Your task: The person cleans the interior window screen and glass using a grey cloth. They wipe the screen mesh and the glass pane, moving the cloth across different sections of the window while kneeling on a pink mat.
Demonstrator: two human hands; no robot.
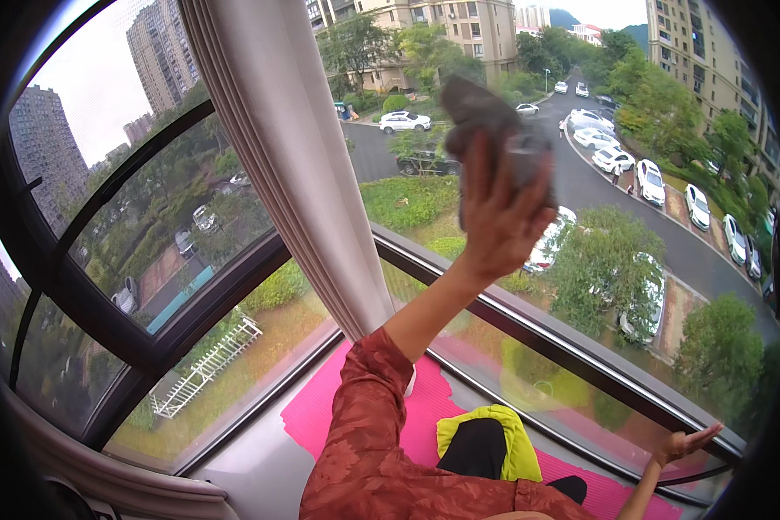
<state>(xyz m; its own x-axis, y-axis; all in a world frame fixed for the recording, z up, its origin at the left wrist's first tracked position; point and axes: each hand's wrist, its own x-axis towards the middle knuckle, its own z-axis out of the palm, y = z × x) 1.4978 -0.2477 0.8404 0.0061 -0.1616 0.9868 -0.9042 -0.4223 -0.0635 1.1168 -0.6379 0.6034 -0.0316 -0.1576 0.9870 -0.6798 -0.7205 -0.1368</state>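
My left hand [504, 221] is raised with its fingers spread over a dark grey cloth [478, 107], which it holds against the large window pane [390, 205]. Motion blurs both the hand and the cloth. Lower down at the right, my right hand [682, 445] is at the dark window rail [591, 374], fingers stretched out and holding nothing. A bright yellow-green cloth [523, 448] lies around my bent knee on a pink ribbed mat [328, 396].
A gathered beige curtain [286, 149] hangs at the window corner, close to my left arm. Dark frames [227, 289] divide the left-hand window. The mat lies on a pale sill [260, 448]. Beyond the glass are parked cars, trees and tall buildings.
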